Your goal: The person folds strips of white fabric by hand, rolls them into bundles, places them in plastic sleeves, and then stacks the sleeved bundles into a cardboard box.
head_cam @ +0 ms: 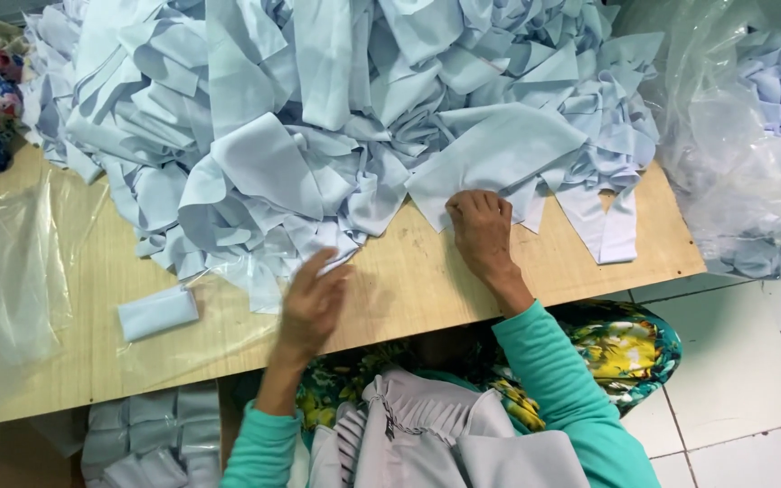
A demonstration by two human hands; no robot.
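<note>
Right hand (481, 226) presses fingertips on a pale blue fabric piece (490, 158) at the heap's (318, 117) edge; left hand (311, 303), open and blurred, hovers over the table (409, 280). Pulling could drag neighbouring strips off.

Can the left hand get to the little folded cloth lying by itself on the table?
Probably yes. The left hand hovers over the wooden table, and the small folded cloth lies just to its left with only clear plastic sheet nearby and nothing between.
</note>
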